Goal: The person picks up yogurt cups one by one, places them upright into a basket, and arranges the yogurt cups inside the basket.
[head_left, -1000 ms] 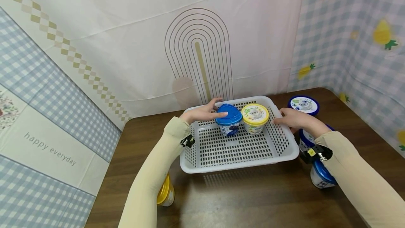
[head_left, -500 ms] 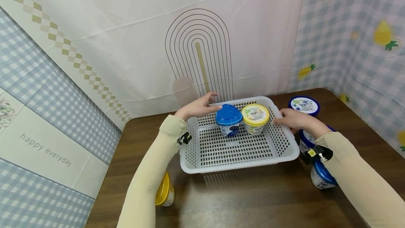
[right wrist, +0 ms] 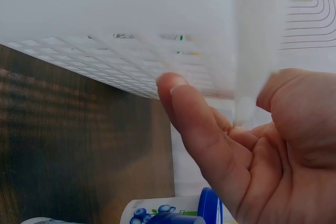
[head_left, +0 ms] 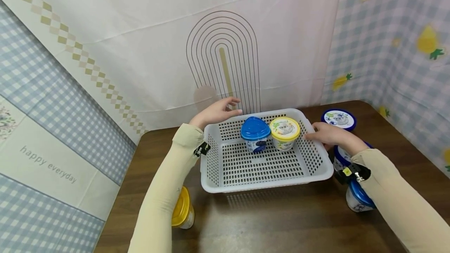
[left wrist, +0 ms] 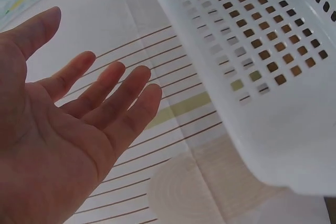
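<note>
six lidded tubs [head_left: 256, 144], one basket [head_left: 267, 184], two hands [head_left: 216, 111] [head_left: 329, 133], one bench [head_left: 267, 223]
by lid colour, the tubs split into two yellow, two bright blue and two dark blue. two sit inside the basket: one bright-blue-lidded tub [head_left: 255, 128] and one yellow-lidded tub [head_left: 285, 129]. four stand outside it: one second yellow-lidded tub [head_left: 182, 209] at the left, and three at the right, namely two dark-blue-lidded tubs [head_left: 338, 119] [head_left: 340, 158] and one second bright-blue-lidded tub [head_left: 359, 198]. pale sleeves [head_left: 162, 200] [head_left: 399, 192]: two. black wrist devices [head_left: 202, 149] [head_left: 354, 172]: two.
</note>
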The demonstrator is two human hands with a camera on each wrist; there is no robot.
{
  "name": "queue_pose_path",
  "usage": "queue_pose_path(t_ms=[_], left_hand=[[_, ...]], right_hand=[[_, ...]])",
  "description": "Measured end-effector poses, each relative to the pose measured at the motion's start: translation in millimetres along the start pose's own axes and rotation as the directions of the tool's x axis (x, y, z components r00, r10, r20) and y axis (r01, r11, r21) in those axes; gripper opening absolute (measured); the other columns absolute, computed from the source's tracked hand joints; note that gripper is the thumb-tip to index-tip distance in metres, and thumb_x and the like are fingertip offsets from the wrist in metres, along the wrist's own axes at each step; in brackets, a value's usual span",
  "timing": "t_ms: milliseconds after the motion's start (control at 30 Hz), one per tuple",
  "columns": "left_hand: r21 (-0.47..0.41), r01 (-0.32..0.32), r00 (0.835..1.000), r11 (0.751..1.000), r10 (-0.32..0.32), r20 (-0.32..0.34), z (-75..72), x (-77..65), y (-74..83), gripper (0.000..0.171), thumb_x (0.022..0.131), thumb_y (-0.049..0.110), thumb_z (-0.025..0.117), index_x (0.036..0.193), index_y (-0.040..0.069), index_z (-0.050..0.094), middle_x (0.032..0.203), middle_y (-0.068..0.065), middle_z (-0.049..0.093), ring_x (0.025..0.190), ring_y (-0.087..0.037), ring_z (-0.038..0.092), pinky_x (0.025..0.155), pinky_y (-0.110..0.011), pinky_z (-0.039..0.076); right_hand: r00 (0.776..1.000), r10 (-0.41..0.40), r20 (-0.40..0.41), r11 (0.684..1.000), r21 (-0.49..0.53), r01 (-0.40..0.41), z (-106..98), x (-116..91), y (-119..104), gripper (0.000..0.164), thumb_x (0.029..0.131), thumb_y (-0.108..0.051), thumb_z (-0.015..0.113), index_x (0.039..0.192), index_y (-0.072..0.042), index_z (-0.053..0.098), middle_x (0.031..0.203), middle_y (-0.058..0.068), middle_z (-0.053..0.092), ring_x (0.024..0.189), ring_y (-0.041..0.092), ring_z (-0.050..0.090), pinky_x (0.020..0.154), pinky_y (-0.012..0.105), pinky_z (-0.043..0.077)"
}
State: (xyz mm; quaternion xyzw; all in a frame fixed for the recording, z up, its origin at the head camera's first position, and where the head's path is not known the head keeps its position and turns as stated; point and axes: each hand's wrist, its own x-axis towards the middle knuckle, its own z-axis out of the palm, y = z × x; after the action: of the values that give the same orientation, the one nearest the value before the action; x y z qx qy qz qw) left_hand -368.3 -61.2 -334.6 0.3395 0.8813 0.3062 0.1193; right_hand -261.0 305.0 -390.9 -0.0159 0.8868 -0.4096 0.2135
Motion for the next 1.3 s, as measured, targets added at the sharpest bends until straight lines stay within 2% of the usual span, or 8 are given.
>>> queue_pose_path(t_ms=[167, 333, 600, 867, 1033, 1300], left_hand=[[0.024, 0.009, 1.0, 1.0, -0.009, -0.005, -5.6, -3.3, -0.6, 0.056, 0.102, 0.038, 0.058, 0.15, 0.011, 0.044, 0.147, -0.016, 0.049, 0.132, -0.033, 0.05, 0.108, -0.046, 0.043], [0.011, 0.021, 1.0, 1.0, -0.021, -0.019, -13.3, -7.0, -1.4, 0.056, 0.102, 0.039, 0.057, 0.149, 0.012, 0.044, 0.146, -0.016, 0.05, 0.129, -0.029, 0.053, 0.106, -0.046, 0.044], [0.035, 0.08, 0.996, 0.996, -0.078, -0.047, -31.3, -20.3, -1.3, 0.057, 0.101, 0.046, 0.057, 0.148, 0.016, 0.046, 0.143, -0.01, 0.053, 0.129, -0.027, 0.052, 0.106, -0.046, 0.043], [0.054, 0.087, 0.994, 0.995, -0.083, -0.077, -56.5, -37.8, -2.8, 0.055, 0.101, 0.04, 0.059, 0.147, 0.012, 0.047, 0.141, -0.012, 0.055, 0.128, -0.03, 0.052, 0.106, -0.046, 0.043], [0.057, 0.089, 0.992, 0.994, -0.083, -0.099, -71.9, -49.1, -2.2, 0.054, 0.101, 0.041, 0.059, 0.147, 0.014, 0.047, 0.141, -0.011, 0.054, 0.127, -0.031, 0.053, 0.104, -0.047, 0.045], [0.064, 0.122, 0.988, 0.99, -0.116, -0.1, -86.2, -69.9, -10.7, 0.057, 0.1, 0.042, 0.059, 0.147, 0.013, 0.044, 0.144, -0.015, 0.052, 0.128, -0.033, 0.052, 0.104, -0.051, 0.043]], right_hand=[[1.0, 0.002, -0.001, 1.0, 0.002, -0.002, 1.4, 0.7, 0.1, 0.046, 0.104, -0.02, 0.054, 0.128, 0.016, 0.039, 0.1, 0.024, 0.069, 0.081, 0.03, 0.073, 0.067, 0.044, 0.061], [1.0, 0.0, 0.0, 1.0, 0.008, 0.0, 1.6, 2.8, -0.2, 0.047, 0.104, -0.02, 0.055, 0.128, 0.016, 0.039, 0.1, 0.023, 0.069, 0.081, 0.03, 0.073, 0.067, 0.044, 0.061], [1.0, -0.019, 0.007, 1.0, -0.003, 0.019, 0.5, 4.7, -3.0, 0.044, 0.103, -0.02, 0.055, 0.126, 0.015, 0.041, 0.099, 0.022, 0.069, 0.081, 0.03, 0.073, 0.067, 0.044, 0.061], [1.0, -0.018, 0.018, 1.0, 0.005, 0.018, 1.4, 6.1, -5.0, 0.044, 0.104, -0.019, 0.054, 0.127, 0.015, 0.04, 0.102, 0.026, 0.068, 0.084, 0.033, 0.073, 0.068, 0.044, 0.061], [1.0, -0.015, 0.002, 1.0, -0.014, 0.015, 0.6, 5.1, -4.4, 0.041, 0.104, -0.02, 0.054, 0.124, 0.014, 0.041, 0.101, 0.024, 0.068, 0.081, 0.03, 0.073, 0.067, 0.044, 0.061], [1.0, -0.018, -0.002, 1.0, -0.021, 0.017, -1.2, 4.4, -2.7, 0.04, 0.104, -0.021, 0.055, 0.12, 0.013, 0.042, 0.099, 0.022, 0.068, 0.079, 0.026, 0.073, 0.067, 0.043, 0.061]])
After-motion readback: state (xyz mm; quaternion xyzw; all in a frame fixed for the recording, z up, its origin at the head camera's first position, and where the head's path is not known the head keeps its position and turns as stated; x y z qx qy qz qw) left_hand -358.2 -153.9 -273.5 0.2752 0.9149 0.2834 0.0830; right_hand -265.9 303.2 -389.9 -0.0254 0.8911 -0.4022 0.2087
